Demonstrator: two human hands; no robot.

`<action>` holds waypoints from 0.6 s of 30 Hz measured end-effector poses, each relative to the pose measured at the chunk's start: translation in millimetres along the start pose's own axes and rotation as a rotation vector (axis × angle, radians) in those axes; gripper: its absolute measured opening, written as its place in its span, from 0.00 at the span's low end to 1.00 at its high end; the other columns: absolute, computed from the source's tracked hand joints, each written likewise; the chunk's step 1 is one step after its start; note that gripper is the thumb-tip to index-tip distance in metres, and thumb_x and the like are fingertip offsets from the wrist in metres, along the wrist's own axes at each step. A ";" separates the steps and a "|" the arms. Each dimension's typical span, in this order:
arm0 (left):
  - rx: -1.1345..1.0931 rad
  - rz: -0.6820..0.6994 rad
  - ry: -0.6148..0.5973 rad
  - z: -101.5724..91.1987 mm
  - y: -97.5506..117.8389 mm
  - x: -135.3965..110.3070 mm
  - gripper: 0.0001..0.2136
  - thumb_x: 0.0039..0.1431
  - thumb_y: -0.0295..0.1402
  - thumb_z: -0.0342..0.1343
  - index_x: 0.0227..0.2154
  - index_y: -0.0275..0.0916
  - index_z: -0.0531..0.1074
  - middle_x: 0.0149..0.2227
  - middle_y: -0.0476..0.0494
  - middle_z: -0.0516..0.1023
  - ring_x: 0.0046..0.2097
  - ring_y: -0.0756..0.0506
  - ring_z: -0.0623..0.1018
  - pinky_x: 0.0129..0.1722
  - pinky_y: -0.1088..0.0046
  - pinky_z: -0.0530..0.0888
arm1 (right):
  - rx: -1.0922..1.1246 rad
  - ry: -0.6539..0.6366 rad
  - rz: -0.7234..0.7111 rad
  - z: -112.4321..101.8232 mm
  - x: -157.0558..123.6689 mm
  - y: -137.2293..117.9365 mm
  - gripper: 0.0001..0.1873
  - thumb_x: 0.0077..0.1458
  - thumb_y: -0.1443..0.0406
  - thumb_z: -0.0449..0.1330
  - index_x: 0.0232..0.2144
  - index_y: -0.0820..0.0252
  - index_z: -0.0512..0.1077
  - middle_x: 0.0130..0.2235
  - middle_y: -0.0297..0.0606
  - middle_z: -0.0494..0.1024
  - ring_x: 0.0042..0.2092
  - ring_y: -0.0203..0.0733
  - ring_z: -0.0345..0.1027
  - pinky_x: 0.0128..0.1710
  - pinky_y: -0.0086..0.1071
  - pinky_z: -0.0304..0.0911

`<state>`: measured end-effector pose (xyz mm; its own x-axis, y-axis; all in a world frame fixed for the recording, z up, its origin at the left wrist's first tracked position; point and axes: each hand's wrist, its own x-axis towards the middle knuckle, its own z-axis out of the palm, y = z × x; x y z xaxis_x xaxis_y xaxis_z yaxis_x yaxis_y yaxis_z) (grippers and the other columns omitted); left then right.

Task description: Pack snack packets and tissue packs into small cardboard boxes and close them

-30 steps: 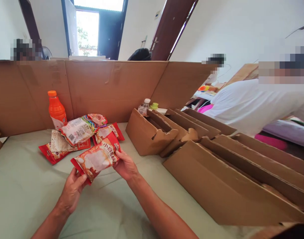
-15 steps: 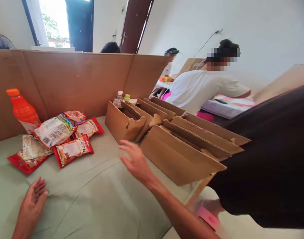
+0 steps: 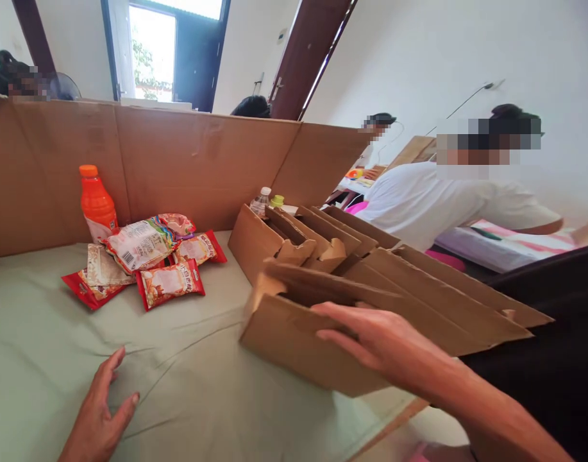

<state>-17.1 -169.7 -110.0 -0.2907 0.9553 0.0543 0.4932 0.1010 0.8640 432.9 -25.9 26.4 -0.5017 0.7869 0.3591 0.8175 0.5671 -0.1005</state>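
Note:
My right hand (image 3: 380,343) grips the nearest flattened cardboard box (image 3: 294,337), fingers over its front face and top edge, and the box is tilted off the stack. My left hand (image 3: 99,417) lies open, palm down, on the green cloth (image 3: 188,385) and holds nothing. Left of centre sits a pile of snack packets (image 3: 149,263); the red and white packet (image 3: 171,283) lies at its front. An orange drink bottle (image 3: 96,204) stands upright behind the pile.
More flattened cardboard boxes (image 3: 419,289) lean in a row to the right. A tall cardboard wall (image 3: 202,167) runs along the back. A small water bottle (image 3: 260,202) stands behind the boxes. A person in a white shirt (image 3: 442,199) bends over a table at the right.
The red and white packet left both hands and now lies on the pile. My right hand moved right and took hold of the nearest cardboard box. My left hand dropped flat onto the cloth.

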 end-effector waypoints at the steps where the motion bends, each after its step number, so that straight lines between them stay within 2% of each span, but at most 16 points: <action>1: 0.028 0.033 0.000 -3.3 4.8 -6.3 0.34 0.59 0.53 0.56 0.65 0.45 0.62 0.67 0.34 0.66 0.62 0.30 0.74 0.62 0.43 0.70 | 0.060 -0.042 -0.119 -4.8 8.8 -28.1 0.14 0.64 0.54 0.55 0.44 0.48 0.78 0.34 0.40 0.84 0.33 0.46 0.78 0.32 0.36 0.67; 2: 0.052 0.071 -0.009 -7.9 10.4 -11.6 0.35 0.58 0.52 0.57 0.67 0.48 0.59 0.68 0.35 0.64 0.62 0.30 0.73 0.62 0.42 0.69 | 0.097 -0.058 -0.220 -8.6 18.5 -57.0 0.12 0.65 0.58 0.55 0.44 0.49 0.77 0.36 0.39 0.84 0.34 0.44 0.77 0.33 0.34 0.66; 4: 0.080 0.157 -0.045 -19.8 22.0 -17.9 0.42 0.54 0.51 0.63 0.70 0.50 0.53 0.71 0.34 0.57 0.65 0.27 0.69 0.64 0.39 0.66 | 0.125 -0.062 -0.421 -11.6 38.9 -112.7 0.08 0.65 0.66 0.55 0.40 0.53 0.75 0.33 0.37 0.81 0.32 0.40 0.74 0.31 0.33 0.62; 6: 0.064 0.218 -0.071 -33.4 30.6 -17.6 0.51 0.48 0.51 0.68 0.72 0.50 0.47 0.73 0.33 0.52 0.68 0.24 0.64 0.65 0.37 0.63 | 0.130 -0.065 -0.601 -6.9 57.0 -160.4 0.08 0.63 0.72 0.55 0.36 0.56 0.72 0.29 0.34 0.78 0.30 0.39 0.69 0.31 0.35 0.58; 8: 0.006 0.211 -0.058 -45.6 33.9 -12.8 0.57 0.45 0.51 0.70 0.73 0.50 0.41 0.74 0.33 0.50 0.69 0.23 0.61 0.64 0.39 0.64 | 0.161 -0.111 -0.765 3.5 68.9 -196.7 0.08 0.59 0.74 0.57 0.36 0.57 0.71 0.29 0.33 0.76 0.29 0.40 0.67 0.30 0.36 0.56; 10: -0.048 0.170 -0.037 -54.6 32.5 -7.1 0.61 0.43 0.52 0.71 0.73 0.48 0.37 0.73 0.31 0.51 0.70 0.24 0.61 0.64 0.41 0.66 | 0.193 -0.161 -0.848 13.5 73.0 -219.4 0.09 0.57 0.75 0.58 0.40 0.59 0.71 0.30 0.33 0.77 0.29 0.40 0.66 0.29 0.36 0.55; 12: -0.074 0.137 -0.037 -60.3 28.9 -2.4 0.63 0.42 0.51 0.72 0.73 0.45 0.36 0.73 0.30 0.52 0.71 0.24 0.59 0.65 0.43 0.64 | 0.229 -0.181 -0.837 17.0 71.4 -226.6 0.07 0.61 0.73 0.58 0.41 0.60 0.72 0.30 0.35 0.77 0.30 0.40 0.67 0.30 0.36 0.57; 14: -0.073 0.123 -0.053 -63.6 25.3 1.1 0.63 0.42 0.52 0.71 0.73 0.45 0.37 0.73 0.29 0.51 0.72 0.24 0.56 0.66 0.42 0.62 | 0.347 -0.162 -0.774 12.1 70.6 -217.7 0.04 0.66 0.67 0.58 0.41 0.59 0.73 0.33 0.36 0.80 0.32 0.41 0.71 0.33 0.36 0.62; 16: -0.062 0.127 -0.073 -65.2 21.9 3.4 0.61 0.42 0.53 0.71 0.73 0.46 0.38 0.73 0.30 0.51 0.72 0.24 0.55 0.67 0.42 0.60 | 0.510 -0.088 -0.648 3.5 78.7 -195.0 0.09 0.68 0.60 0.57 0.43 0.57 0.75 0.37 0.37 0.83 0.37 0.41 0.75 0.38 0.34 0.67; 18: -0.034 0.148 -0.070 -64.7 17.2 4.2 0.60 0.43 0.55 0.70 0.73 0.47 0.39 0.74 0.32 0.50 0.72 0.24 0.55 0.67 0.41 0.59 | 0.583 0.034 -0.444 0.0 101.4 -164.3 0.10 0.69 0.59 0.56 0.43 0.55 0.77 0.39 0.37 0.84 0.39 0.40 0.77 0.41 0.33 0.69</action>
<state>-62.9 -182.0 -62.5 -0.1587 0.9761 0.1483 0.4982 -0.0505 0.8656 247.7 -39.2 79.4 -0.7337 0.4506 0.5085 0.2513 0.8754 -0.4130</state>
